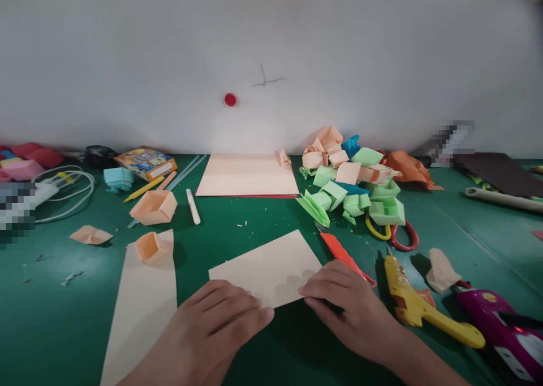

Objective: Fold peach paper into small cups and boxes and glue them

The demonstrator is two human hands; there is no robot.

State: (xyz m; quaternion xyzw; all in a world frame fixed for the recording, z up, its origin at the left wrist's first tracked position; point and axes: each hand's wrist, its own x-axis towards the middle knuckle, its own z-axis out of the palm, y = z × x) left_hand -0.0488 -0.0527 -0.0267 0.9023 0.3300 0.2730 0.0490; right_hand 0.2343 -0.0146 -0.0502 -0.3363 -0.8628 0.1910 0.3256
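Note:
A rectangular cream sheet of paper [267,261] lies tilted in front of me, its near edge held at both ends. My left hand [220,318] is closed on its near left part, the thumb along the edge and the fingers hidden partly beneath the knuckles. At the right corner, my right hand [339,301] pinches the paper between thumb and fingers. Just beyond that hand lies a red-handled cutter [343,253], blade pointing away. Left of my left hand is a long paper strip [142,295] with a small folded peach paper box [150,247] on its far end.
Folded green paper pieces [356,199] are heaped at back right, near scissors [405,236]. A yellow glue gun [416,301] and a purple device [500,329] lie right. A peach paper stack [246,174], white marker [192,206], larger paper box [155,208] and white cable [87,185] lie farther back.

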